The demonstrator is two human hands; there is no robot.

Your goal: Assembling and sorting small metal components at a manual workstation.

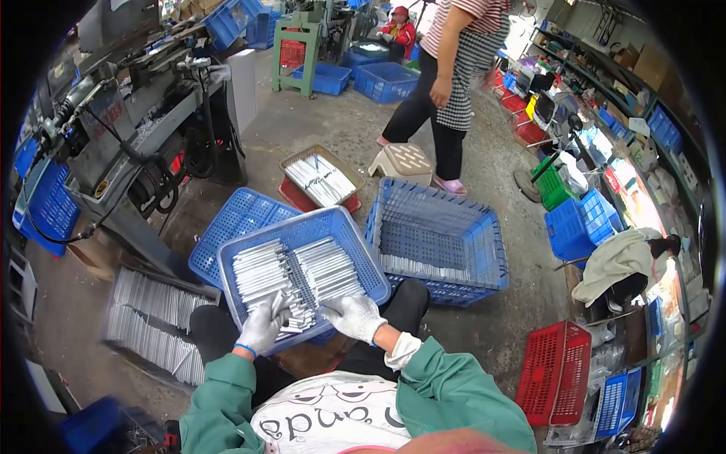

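Observation:
A blue plastic basket [355, 246] rests across my knees, with two rows of short silvery metal tubes [329, 268] laid side by side in it. My left hand [262, 327], in a white knitted glove, is closed round a few tubes [278, 300] at the near end of the left row. At the near end of the right row is my gloved right hand [354, 318], its fingers curled together. Whatever lies in those fingers is hidden.
A deep blue crate [499, 250] with tubes at its bottom stands to the right. At my left is a crate of stacked tubes [151, 321]. Beyond are a tray [295, 163], a stool [408, 163] and a walking person [454, 76]. A machine [144, 129] flanks the left.

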